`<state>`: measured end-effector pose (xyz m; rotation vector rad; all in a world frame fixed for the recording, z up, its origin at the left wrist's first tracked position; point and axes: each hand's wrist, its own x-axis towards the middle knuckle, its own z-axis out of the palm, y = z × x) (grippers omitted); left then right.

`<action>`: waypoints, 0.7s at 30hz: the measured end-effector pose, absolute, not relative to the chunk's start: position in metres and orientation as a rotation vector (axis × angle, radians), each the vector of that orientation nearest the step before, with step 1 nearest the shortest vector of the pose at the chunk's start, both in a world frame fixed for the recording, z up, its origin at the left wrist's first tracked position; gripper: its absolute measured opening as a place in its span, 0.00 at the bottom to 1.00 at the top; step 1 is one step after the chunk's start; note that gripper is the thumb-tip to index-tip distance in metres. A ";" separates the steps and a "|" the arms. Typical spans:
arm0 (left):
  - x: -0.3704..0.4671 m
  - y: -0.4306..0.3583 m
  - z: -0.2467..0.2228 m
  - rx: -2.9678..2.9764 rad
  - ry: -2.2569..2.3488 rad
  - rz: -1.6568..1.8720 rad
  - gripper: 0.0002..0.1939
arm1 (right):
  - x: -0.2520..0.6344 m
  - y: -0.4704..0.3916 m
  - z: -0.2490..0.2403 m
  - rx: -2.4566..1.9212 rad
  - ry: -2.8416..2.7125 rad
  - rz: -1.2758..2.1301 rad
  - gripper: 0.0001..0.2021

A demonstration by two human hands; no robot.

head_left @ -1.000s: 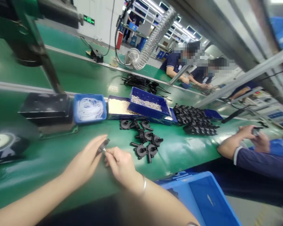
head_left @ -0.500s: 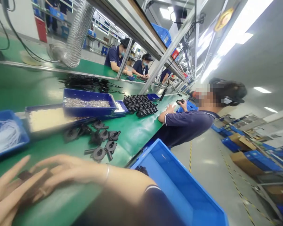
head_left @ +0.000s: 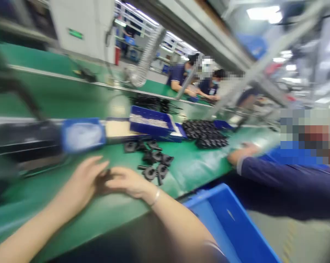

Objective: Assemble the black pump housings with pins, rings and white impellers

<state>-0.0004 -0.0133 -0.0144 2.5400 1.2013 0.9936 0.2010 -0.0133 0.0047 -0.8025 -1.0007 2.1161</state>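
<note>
My left hand (head_left: 85, 179) and my right hand (head_left: 129, 182) meet over the green worktop, fingers curled toward each other. Between the fingertips of both is a small dark part (head_left: 101, 182), mostly covered and smeared by motion, so its kind does not show. Just beyond my right hand lie several loose black pump-like housings (head_left: 150, 173), round with short pipe stubs. Behind my left hand stands a blue bin (head_left: 64, 136) of whitish, blurred contents. A dark blue tray (head_left: 151, 128) of small metal pins rests by a tray of cream-coloured pieces (head_left: 117, 128).
Rows of black parts (head_left: 205, 132) stand farther right on the green worktop (head_left: 186, 164). A large blue crate (head_left: 236, 215) is at my right, beside a co-worker's sleeve (head_left: 280, 179). Black wires (head_left: 147, 101) lie behind the trays. A blurred dark fixture (head_left: 27, 142) is at left.
The view has swung left, so the bench and trays appear farther right. Both hands now show more fully, still together around the dark part. The co-worker at right appears closer.
</note>
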 end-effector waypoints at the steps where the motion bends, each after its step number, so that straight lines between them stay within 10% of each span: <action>1: -0.002 -0.019 -0.009 2.520 1.222 0.986 0.38 | 0.201 -0.016 0.004 -0.832 -1.015 2.075 0.23; 13: -0.139 -0.061 0.048 2.460 2.102 0.412 0.39 | 0.199 -0.006 -0.021 -1.139 -1.437 1.530 0.13; 21: -0.161 -0.034 0.058 2.487 1.773 0.257 0.34 | 0.185 -0.004 -0.005 -1.177 -1.316 1.525 0.16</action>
